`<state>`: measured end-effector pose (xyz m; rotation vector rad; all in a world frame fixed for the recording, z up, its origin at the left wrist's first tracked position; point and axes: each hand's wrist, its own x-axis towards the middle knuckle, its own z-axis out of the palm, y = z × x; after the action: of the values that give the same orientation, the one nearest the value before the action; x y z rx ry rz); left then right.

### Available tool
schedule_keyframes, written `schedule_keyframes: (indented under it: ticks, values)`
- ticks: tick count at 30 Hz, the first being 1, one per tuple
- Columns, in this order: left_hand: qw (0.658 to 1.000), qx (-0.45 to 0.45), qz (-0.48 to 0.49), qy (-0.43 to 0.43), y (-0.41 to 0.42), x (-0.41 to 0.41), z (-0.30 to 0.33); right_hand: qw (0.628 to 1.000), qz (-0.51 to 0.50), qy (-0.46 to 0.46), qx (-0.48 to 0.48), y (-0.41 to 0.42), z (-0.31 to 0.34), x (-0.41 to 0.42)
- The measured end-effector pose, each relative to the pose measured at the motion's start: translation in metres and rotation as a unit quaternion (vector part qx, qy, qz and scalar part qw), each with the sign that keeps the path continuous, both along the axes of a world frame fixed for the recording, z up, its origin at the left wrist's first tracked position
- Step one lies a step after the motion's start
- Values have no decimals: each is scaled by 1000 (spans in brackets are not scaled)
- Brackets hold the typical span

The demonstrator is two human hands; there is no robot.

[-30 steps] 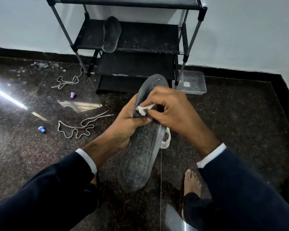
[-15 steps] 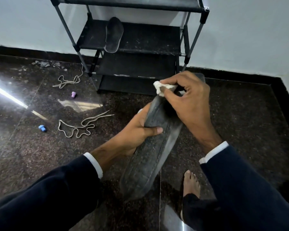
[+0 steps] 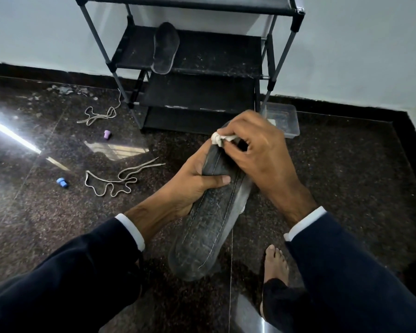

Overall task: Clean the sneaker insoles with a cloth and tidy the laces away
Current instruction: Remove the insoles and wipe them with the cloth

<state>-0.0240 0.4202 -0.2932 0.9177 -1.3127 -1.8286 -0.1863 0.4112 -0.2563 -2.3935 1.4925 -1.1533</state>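
Note:
A dark grey insole (image 3: 209,234) with pale stitching is held up over the floor. My left hand (image 3: 192,181) grips its left edge near the middle, thumb across the top. My right hand (image 3: 257,150) pinches a small white cloth (image 3: 220,139) against the insole's upper end. A second insole (image 3: 165,50) lies on the middle shelf of the black shoe rack (image 3: 190,54). Two pale laces lie loose on the floor: one (image 3: 115,180) to the left of my hands, another (image 3: 97,115) by the rack's left leg.
A clear plastic box (image 3: 286,121) stands on the floor right of the rack, partly behind my right hand. A purple cap (image 3: 107,134) and a blue cap (image 3: 62,182) lie on the dark floor at left. My bare foot (image 3: 275,263) rests below the insole.
My right hand with the cloth went up the insole from its middle to the far tip, then came a little way back down. My left hand kept its grip.

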Motion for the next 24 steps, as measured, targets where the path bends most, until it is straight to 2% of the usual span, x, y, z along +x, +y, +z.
schedule_keyframes:
  ticks: [8,11,13,15,20,24]
  values:
    - [999,7,-30,-12,-2,4,-2,992,-95,-78,34,-5,4,-15]
    - [1000,15,-8,-9,-4,3,-2,996,-2,-72,60,2,10,-11]
    - [1000,15,7,-14,-5,3,-3,991,85,-9,99,7,6,-2]
    - [1000,6,10,-16,-5,3,-3,988,110,40,100,6,0,3]
    - [1000,2,-12,-8,-4,3,-1,999,26,24,38,0,-2,-2]
    - [999,2,-29,-26,3,0,-5,997,-64,-5,37,-6,-5,-13]
